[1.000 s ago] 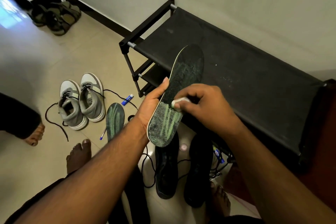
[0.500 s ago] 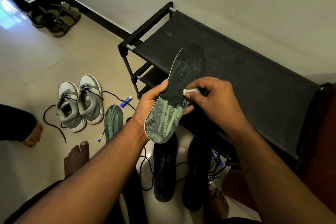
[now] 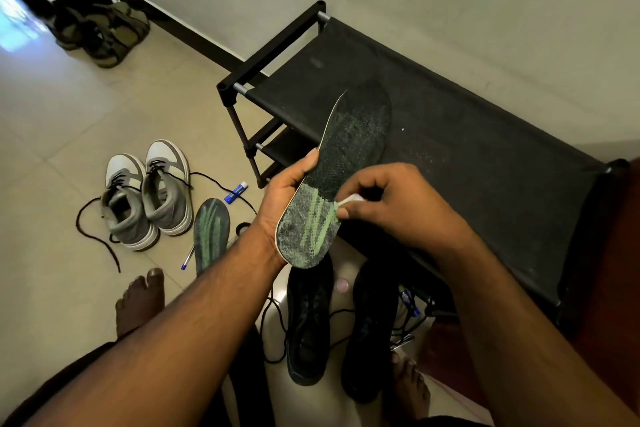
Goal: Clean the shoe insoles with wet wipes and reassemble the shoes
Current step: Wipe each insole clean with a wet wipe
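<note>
Left hand (image 3: 280, 198) grips insole (image 3: 332, 184) — right hand (image 3: 391, 204) pinches wipe (image 3: 349, 199); black shoes (image 3: 308, 322) below.

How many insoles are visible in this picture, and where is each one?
2. One insole is held up by the left hand while the right hand wipes it. The second insole lies on the floor beside the grey sneakers. Others may be hidden inside shoes.

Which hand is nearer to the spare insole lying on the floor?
Left. The left hand grips the held insole just right of and above the spare insole on the floor. The right hand, pinching the wipe, is farther off, beyond the held insole.
</note>
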The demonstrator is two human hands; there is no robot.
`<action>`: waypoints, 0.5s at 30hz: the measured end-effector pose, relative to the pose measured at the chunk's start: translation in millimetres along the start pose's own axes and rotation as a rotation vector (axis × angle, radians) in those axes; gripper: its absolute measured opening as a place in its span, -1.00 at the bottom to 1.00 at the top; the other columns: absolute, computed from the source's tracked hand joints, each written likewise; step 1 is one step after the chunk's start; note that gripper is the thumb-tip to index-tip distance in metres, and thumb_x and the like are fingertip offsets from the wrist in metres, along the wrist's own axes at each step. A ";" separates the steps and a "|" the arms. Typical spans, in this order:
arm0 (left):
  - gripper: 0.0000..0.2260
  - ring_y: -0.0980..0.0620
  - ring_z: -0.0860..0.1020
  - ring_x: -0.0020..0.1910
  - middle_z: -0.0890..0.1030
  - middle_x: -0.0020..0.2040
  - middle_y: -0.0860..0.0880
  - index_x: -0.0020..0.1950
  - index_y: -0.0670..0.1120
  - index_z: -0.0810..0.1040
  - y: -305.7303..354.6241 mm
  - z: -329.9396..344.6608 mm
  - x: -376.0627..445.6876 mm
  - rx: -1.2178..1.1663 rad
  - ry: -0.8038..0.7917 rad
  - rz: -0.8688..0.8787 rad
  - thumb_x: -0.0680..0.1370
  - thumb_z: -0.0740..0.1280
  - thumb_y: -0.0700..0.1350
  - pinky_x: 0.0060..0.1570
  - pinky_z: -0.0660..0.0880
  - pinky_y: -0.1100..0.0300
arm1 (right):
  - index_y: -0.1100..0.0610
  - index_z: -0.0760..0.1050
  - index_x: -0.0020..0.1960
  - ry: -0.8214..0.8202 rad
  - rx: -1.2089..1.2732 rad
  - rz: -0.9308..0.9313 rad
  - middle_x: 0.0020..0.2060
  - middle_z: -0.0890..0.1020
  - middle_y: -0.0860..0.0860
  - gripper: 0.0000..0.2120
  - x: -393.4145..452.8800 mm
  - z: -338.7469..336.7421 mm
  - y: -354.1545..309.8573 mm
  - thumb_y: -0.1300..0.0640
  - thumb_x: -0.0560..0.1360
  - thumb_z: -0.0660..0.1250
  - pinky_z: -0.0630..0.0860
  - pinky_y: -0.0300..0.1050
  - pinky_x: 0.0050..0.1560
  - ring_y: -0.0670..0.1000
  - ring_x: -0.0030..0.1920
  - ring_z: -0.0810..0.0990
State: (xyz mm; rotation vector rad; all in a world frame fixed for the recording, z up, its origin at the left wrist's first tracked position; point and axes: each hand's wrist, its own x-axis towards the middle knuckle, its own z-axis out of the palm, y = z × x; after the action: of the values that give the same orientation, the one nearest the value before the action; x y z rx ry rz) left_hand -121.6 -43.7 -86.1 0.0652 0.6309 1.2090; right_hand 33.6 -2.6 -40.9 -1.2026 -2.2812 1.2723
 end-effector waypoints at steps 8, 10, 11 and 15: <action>-0.65 -0.09 0.68 -0.08 0.70 0.00 -0.16 0.01 -0.22 0.70 -0.9 1.4 6.4 0.029 0.041 -0.007 0.51 0.27 0.01 0.01 0.61 0.03 | 0.04 0.67 -0.15 0.234 -0.032 -0.007 -0.23 0.67 -0.12 -0.93 2.3 -3.6 5.8 0.18 0.39 0.52 0.52 -0.25 -0.12 -0.18 -0.18 0.63; -0.67 -0.08 0.68 -0.04 0.70 0.02 -0.15 0.02 -0.22 0.70 -1.9 2.4 6.2 0.004 0.049 -0.001 0.51 0.29 -0.01 0.03 0.61 0.07 | 0.05 0.67 -0.14 0.023 0.005 0.022 -0.24 0.69 -0.12 -0.91 -0.4 -3.4 0.0 0.18 0.37 0.53 0.54 -0.27 -0.10 -0.20 -0.17 0.64; -0.67 -0.08 0.68 -0.03 0.70 0.02 -0.15 0.01 -0.22 0.70 -2.4 2.4 6.2 0.002 0.054 0.002 0.51 0.28 0.00 0.04 0.60 0.08 | 0.06 0.67 -0.14 -0.044 0.024 0.029 -0.24 0.69 -0.11 -0.91 -1.4 -2.2 -1.7 0.18 0.37 0.53 0.55 -0.28 -0.10 -0.20 -0.17 0.64; -0.64 -0.08 0.69 -0.10 0.70 -0.02 -0.16 -0.01 -0.22 0.71 -3.1 4.3 5.0 0.023 0.052 0.000 0.52 0.26 0.02 0.00 0.61 0.08 | 0.06 0.67 -0.14 0.188 -0.037 -0.005 -0.25 0.67 -0.13 -0.95 0.9 -0.9 4.3 0.16 0.40 0.51 0.52 -0.28 -0.13 -0.20 -0.17 0.62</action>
State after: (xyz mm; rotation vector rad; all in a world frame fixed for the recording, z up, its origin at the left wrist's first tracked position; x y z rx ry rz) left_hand -115.8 -39.2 -85.8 0.0530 0.6902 1.2068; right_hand 35.9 -0.2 -44.0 -1.2696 -2.1799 1.0708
